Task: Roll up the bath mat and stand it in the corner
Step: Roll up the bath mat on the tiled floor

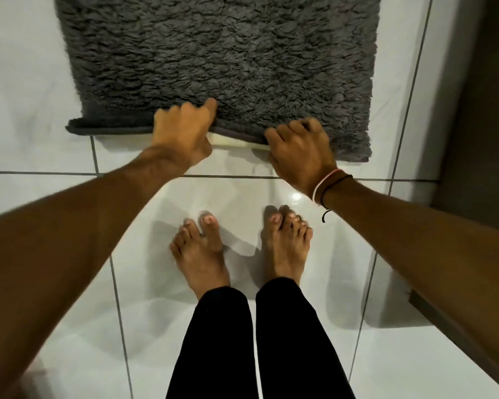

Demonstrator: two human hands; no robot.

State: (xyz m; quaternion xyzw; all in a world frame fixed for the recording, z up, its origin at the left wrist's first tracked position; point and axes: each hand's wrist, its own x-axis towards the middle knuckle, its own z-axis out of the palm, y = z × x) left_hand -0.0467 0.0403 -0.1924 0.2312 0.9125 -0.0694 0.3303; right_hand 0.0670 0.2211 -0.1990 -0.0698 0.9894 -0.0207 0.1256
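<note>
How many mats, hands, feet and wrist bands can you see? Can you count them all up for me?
Grey bath mat: 1
Hands, the left hand and the right hand, both gripping the mat's near edge: 2
Bare feet, left foot and right foot: 2
Wrist bands on the right wrist, pale band and dark band: 2
Total: 7

Both forearms bare, no sleeves seen. Thin pink-and-white string bracelet (324,183) and thin black cord bracelet (335,188) worn at right wrist. Tight black leggings (251,341) worn above bare feet (202,254); toenails painted pale pink.
</note>
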